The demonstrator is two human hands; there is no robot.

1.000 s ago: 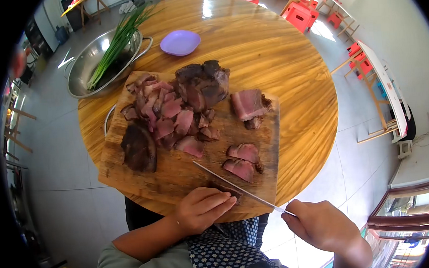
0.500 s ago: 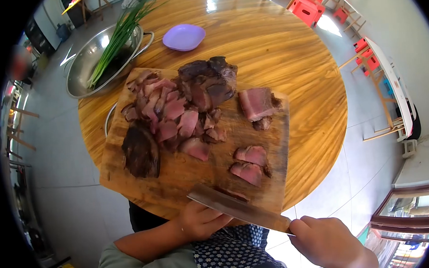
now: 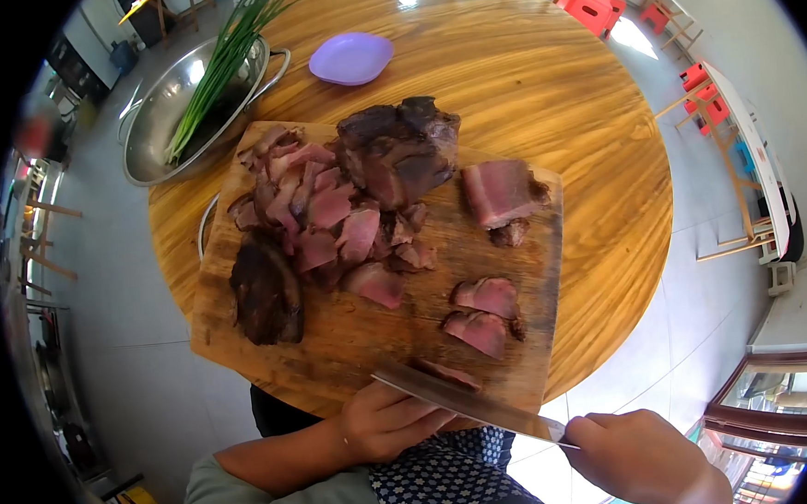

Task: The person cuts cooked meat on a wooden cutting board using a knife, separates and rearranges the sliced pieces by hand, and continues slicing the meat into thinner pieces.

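Note:
My right hand [image 3: 633, 455] is wrapped round the handle of a cleaver [image 3: 473, 403], whose broad blade slants across the near edge of the wooden cutting board [image 3: 354, 347]. Behind the blade, my left hand [image 3: 391, 424] is closed with curled fingers pressed close to it; what they grip is hidden. A dark-edged meat slice [image 3: 448, 375] lies just beyond the blade. Two pink meat slices [image 3: 483, 316] rest farther up the board. At the board's left is a heap of sliced meat [image 3: 327, 210], between dark chunks of cured meat [image 3: 402, 150] and a smaller dark piece [image 3: 265, 288].
A thick cut block of meat [image 3: 502, 193] sits at the board's right. On the round wooden table [image 3: 591, 148] stand a purple plate [image 3: 351, 58] and a steel basin [image 3: 142, 139] holding green stalks [image 3: 213, 88]. Red stools [image 3: 584, 8] and a white table [image 3: 746, 148] are beyond.
The view has shifted slightly, so the board and hands appear a little farther right and lower. The cleaver stays beside my left hand; both hands keep their grip.

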